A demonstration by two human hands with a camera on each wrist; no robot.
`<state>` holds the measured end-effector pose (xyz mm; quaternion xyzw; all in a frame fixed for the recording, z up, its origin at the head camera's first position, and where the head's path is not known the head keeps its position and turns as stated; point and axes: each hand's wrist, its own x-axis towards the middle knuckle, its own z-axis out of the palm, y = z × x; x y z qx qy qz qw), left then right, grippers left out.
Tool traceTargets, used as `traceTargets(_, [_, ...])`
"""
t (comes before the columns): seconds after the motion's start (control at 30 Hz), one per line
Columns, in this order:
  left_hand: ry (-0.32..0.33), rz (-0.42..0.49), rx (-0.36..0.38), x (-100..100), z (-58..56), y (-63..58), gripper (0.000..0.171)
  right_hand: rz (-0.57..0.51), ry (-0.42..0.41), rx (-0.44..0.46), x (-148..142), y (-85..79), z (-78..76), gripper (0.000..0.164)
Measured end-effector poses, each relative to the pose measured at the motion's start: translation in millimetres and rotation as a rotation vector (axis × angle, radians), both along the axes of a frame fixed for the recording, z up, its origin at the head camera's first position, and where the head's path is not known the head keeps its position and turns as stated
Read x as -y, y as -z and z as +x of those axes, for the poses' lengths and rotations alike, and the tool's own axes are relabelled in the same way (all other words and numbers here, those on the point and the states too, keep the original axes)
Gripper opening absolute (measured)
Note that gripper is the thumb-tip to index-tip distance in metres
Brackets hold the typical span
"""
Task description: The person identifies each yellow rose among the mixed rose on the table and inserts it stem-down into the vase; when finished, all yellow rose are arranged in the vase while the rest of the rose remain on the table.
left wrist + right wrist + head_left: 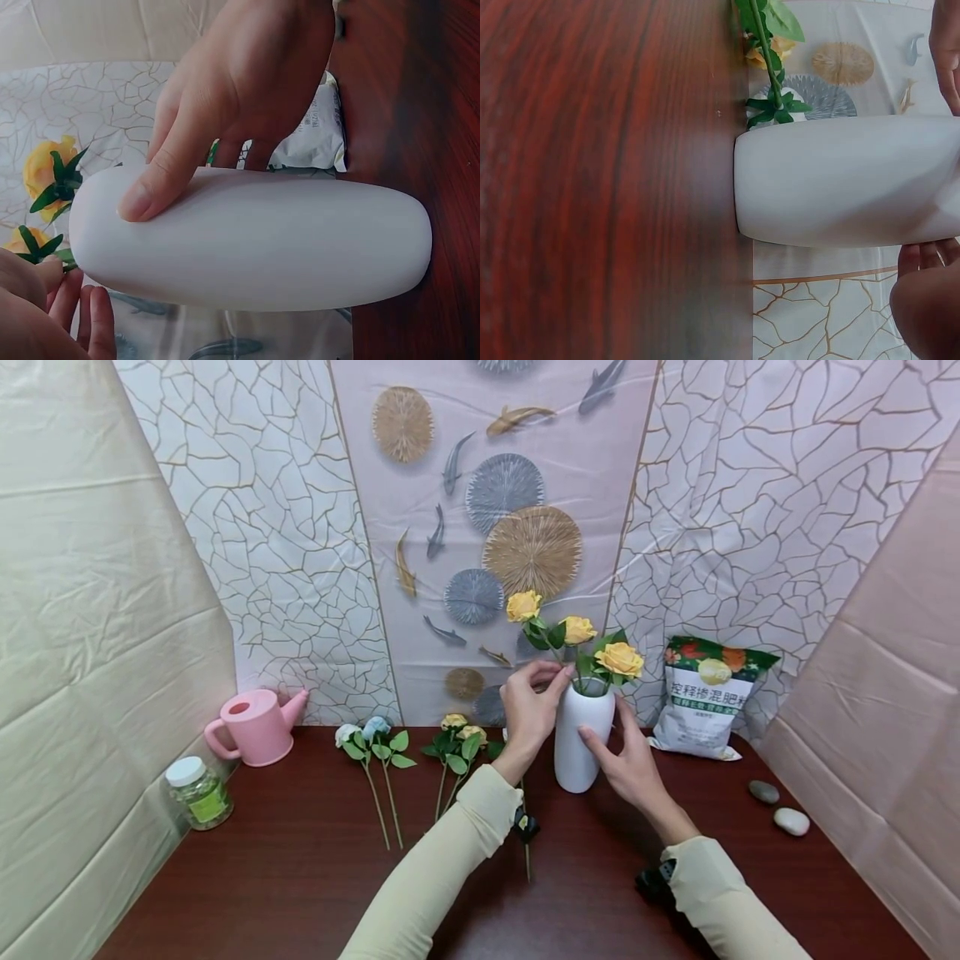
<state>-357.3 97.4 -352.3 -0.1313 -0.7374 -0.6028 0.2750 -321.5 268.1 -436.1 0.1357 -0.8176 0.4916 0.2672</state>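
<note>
Standing upright right of centre in the head view, the white vase (579, 743) is holding yellow roses (619, 660). Left hand (531, 703) is pinching a rose stem (555, 651) at the vase's mouth; right hand (633, 764) is gripping its side. Pink watering can (258, 732) and jar (201, 795) are sitting at left, printed bag (701, 700) at right near the table's (300, 885) back edge. Tabletop is stretching between vase and two stones (791, 821) at right; loose flowers (471, 740) are lying left of the vase.
</note>
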Motion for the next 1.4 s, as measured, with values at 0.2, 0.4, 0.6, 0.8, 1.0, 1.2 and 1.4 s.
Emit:
traceTargets(0.2, [-0.002, -0.010, 0.048, -3, -4.5, -1.5, 0.021, -0.003, -0.003, 0.015, 1, -1.3, 1.9, 0.076])
traceTargets(0.4, [0.019, -0.004, 0.097, -6, -6.0, 0.0, 0.015, -0.008, -0.015, 0.018, 1, -1.5, 1.6, 0.076])
traceTargets(0.6, [0.113, 0.116, 0.258, -5, -5.4, 2.0, 0.017, -0.018, -0.036, 0.028, 6, -9.8, 7.2, 0.078])
traceTargets(0.8, [0.171, 0.229, 0.266, -4, -7.3, 2.1, 0.019, -0.017, -0.032, 0.047, 7, -15.0, 12.9, 0.079])
traceTargets(1.0, [0.207, 0.256, 0.268, -2, -5.4, -4.2, 0.018, -0.027, -0.024, 0.035, 1, -1.0, 1.7, 0.077])
traceTargets(1.2, [0.192, 0.227, 0.262, 0, -2.5, -8.0, 0.016, -0.022, -0.020, 0.039, 0, 0.1, 1.8, 0.077])
traceTargets(1.4, [0.185, 0.189, 0.238, -3, -3.1, -9.2, 0.017, -0.024, -0.023, 0.052, 2, -3.9, 5.1, 0.078])
